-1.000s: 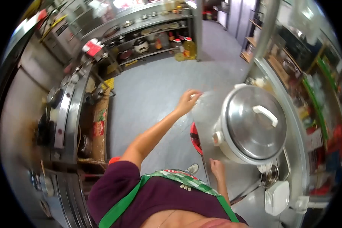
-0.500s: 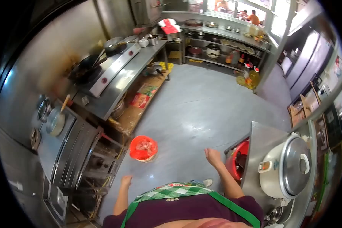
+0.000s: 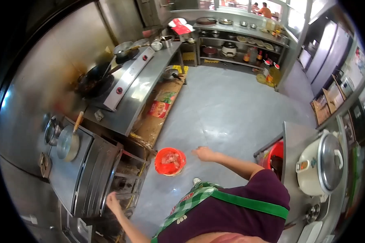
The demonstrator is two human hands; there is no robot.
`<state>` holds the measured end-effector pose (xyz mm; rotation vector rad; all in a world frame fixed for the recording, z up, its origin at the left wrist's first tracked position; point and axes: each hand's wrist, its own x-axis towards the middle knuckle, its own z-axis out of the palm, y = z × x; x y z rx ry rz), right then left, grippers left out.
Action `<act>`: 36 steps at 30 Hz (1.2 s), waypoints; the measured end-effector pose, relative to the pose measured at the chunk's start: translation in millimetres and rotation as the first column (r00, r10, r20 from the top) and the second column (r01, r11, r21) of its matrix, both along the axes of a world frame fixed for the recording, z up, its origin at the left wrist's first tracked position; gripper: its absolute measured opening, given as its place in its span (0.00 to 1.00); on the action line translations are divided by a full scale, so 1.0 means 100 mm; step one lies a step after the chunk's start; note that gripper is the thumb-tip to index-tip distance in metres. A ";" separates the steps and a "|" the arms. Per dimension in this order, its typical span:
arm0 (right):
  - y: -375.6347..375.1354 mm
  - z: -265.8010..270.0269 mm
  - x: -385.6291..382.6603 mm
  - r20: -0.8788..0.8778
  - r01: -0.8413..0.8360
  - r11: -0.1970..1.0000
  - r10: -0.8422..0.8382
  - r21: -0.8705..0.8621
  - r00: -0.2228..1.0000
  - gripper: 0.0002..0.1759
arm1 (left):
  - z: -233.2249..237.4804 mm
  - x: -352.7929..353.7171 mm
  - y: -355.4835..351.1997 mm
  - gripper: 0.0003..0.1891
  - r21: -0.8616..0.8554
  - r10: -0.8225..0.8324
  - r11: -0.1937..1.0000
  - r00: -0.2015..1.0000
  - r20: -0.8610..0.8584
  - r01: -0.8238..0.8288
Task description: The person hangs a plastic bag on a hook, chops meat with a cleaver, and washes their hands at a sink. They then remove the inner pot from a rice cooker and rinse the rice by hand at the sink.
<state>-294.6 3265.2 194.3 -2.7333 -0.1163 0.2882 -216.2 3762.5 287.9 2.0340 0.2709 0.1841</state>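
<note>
Centre: the right hand (image 3: 205,154), grip loose and empty, near a red bucket (image 3: 159,163), wide floor (image 3: 227,101) above; lower left: the left hand (image 3: 113,201), also empty, beside the steel cabinet (image 3: 89,180) edge.

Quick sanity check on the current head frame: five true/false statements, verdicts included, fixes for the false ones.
1. The right hand is gripping a ladle. False: no object shows in it.
2. The large cooker on the right has its lid on. True.
3. The red bucket stands on the stove. False: it is on the floor.
4. A pot with a wooden handle sits on the steel unit at the left. True.
5. The apron strap is blue. False: it is green.
</note>
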 end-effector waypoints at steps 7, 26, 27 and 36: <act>-0.24 -0.04 0.56 0.210 -0.040 0.977 -0.005 0.211 0.978 0.28 | 1.24 0.70 0.58 0.14 0.168 0.097 0.965 0.866 0.490 -0.203; 2.24 -0.79 2.73 -0.261 -0.500 0.818 0.568 0.283 0.781 0.15 | 6.03 -0.02 1.32 0.11 0.213 -0.193 0.120 0.187 0.963 -0.970; 2.46 -0.76 2.76 -0.245 -0.496 0.810 0.574 0.314 0.782 0.14 | 6.24 0.00 1.39 0.16 0.096 -0.316 0.123 0.053 0.947 -0.988; 3.04 -1.02 2.58 -0.308 -0.242 0.859 0.404 0.451 0.861 0.11 | 7.35 0.54 1.59 0.20 0.200 -0.516 -0.004 0.173 0.839 -0.980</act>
